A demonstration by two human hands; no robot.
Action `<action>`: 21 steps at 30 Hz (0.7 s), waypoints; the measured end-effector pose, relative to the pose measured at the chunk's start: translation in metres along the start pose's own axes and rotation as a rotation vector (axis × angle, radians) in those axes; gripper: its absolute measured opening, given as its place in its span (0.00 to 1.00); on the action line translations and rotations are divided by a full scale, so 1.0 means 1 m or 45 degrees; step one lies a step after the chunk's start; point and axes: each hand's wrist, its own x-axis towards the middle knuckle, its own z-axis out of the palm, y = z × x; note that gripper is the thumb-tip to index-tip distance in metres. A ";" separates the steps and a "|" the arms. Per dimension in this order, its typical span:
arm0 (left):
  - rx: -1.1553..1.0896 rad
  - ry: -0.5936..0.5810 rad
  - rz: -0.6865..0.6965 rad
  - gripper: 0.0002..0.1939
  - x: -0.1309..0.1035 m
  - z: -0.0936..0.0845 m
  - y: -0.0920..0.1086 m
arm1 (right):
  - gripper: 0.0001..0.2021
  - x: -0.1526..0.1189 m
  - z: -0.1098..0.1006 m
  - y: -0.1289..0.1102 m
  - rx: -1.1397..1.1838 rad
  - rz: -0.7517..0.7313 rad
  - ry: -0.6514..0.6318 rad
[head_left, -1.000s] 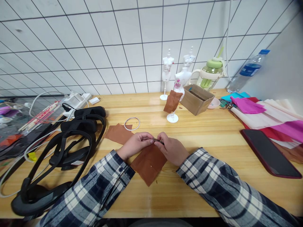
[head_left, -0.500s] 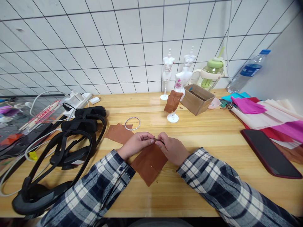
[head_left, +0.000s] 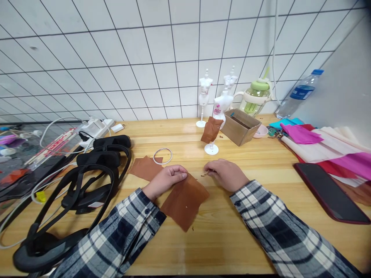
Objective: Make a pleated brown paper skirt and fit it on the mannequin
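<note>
My left hand (head_left: pixel 169 178) pinches the top corner of a brown cloth piece (head_left: pixel 185 202) between thumb and fingers; the rest of the cloth hangs down toward the table. My right hand (head_left: pixel 226 173) is apart from the cloth, to its right and low over the table. Its fingers are closed, with a tiny brown scrap (head_left: pixel 204 175) at their tips. Behind my left hand lies another brown cloth piece (head_left: pixel 145 166), partly under a silver ring (head_left: pixel 162 156). A third brown piece (head_left: pixel 211 129) drapes on a small white dress form (head_left: pixel 222 103).
Two more white dress forms stand near the wall, beside a cardboard box (head_left: pixel 242 127) and a green-lidded cup (head_left: pixel 256 96). Coloured cloths (head_left: pixel 327 146) and a phone (head_left: pixel 330 193) lie at right. Black headsets (head_left: pixel 84 193) and cables crowd the left side.
My right hand has let go of the cloth's top edge and moved to the right. My left hand still grips the cloth. The camera view has tilted slightly upward.
</note>
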 end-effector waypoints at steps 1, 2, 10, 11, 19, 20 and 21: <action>0.013 -0.002 -0.003 0.15 0.000 0.000 0.000 | 0.10 0.000 -0.001 0.002 -0.021 -0.057 -0.035; 0.028 0.000 -0.003 0.15 0.000 0.001 0.000 | 0.13 0.000 -0.001 0.004 -0.035 -0.100 -0.064; 0.036 0.010 -0.022 0.16 0.000 0.000 0.000 | 0.18 0.000 0.002 0.018 -0.074 0.091 0.013; 0.042 0.013 -0.019 0.16 0.000 0.000 -0.001 | 0.18 0.001 0.002 0.020 -0.081 0.127 0.029; -0.276 0.262 0.111 0.14 0.001 0.003 -0.002 | 0.13 0.002 0.001 0.022 -0.076 -0.017 0.208; -0.384 0.359 0.165 0.15 0.002 0.002 -0.002 | 0.11 0.001 0.001 0.020 -0.059 -0.071 0.169; -0.481 0.452 0.213 0.15 0.003 0.000 -0.001 | 0.10 0.001 0.001 0.019 -0.046 -0.107 0.117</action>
